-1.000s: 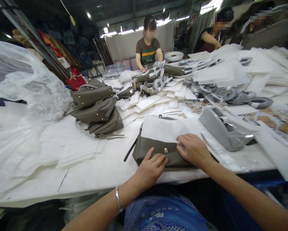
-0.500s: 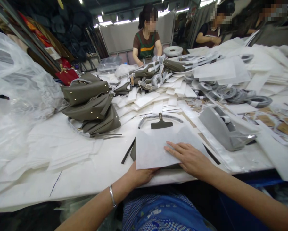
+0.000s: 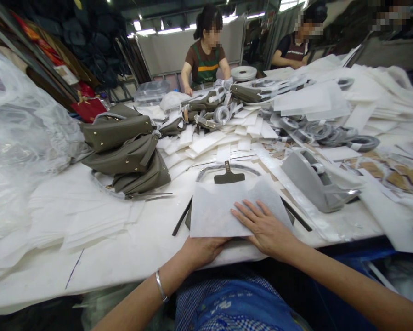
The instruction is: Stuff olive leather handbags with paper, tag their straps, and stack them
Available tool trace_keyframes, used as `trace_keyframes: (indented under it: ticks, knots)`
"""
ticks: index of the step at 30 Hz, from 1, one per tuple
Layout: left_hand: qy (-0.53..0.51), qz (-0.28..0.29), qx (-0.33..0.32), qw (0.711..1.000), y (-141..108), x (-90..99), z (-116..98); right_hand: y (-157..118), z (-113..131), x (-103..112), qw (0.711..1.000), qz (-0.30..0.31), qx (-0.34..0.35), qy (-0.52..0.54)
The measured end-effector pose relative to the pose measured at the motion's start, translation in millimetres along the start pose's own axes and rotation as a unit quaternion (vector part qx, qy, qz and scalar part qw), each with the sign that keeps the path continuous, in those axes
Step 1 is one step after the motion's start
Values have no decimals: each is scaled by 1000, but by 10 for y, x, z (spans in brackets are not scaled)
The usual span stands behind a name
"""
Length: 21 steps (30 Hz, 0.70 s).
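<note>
A white sheet (image 3: 215, 209) lies over an olive-green handbag (image 3: 229, 178) on the table right in front of me. Beyond the sheet, the bag's dark tab with a metal piece and a wrapped curved handle (image 3: 206, 172) stick out. Dark strap ends (image 3: 182, 217) show at both sides. My right hand (image 3: 266, 227) rests flat on the sheet's near right part, fingers spread. At the near edge is my left hand (image 3: 204, 250), palm side toward the bag; its fingers are hidden beneath the sheet, so I cannot see what they grip.
Olive handbags (image 3: 127, 158) are stacked on the left, beside thin white sheets (image 3: 85, 216) and clear plastic (image 3: 30, 115). A grey wrapped bag piece (image 3: 304, 179) lies on the right. White pads (image 3: 206, 145) and wrapped coils (image 3: 325, 131) fill the back. A co-worker (image 3: 206, 59) stands across the table.
My right hand has slid slightly toward me on the sheet, its fingers spreading more. The left hand stays at the near edge. The whole view has shifted a little.
</note>
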State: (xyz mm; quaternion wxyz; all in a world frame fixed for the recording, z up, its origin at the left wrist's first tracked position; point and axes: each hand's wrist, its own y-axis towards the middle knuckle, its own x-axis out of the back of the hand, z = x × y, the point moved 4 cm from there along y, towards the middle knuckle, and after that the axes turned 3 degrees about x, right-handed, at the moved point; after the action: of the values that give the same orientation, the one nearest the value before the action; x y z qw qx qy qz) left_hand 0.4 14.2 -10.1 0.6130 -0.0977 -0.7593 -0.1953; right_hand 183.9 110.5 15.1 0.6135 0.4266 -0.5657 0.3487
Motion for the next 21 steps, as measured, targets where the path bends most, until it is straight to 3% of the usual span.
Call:
trace_keyframes:
  ticks: [8, 13, 16, 18, 21]
  knots:
    - [-13, 32, 30, 999, 35, 182, -105, 11, -22, -2, 1000, -15, 0, 4]
    - [-48, 52, 24, 997, 156, 684, -399, 5, -37, -12, 1000, -18, 11, 21]
    - [-68, -1, 30, 997, 398, 902, -407, 3, -34, -20, 999, -24, 13, 37]
    - [-55, -40, 25, 997, 557, 858, -290, -4, -33, -24, 999, -26, 13, 44]
    - [-19, -44, 34, 998, 649, 542, -30, -30, -56, -2, 997, -32, 12, 63]
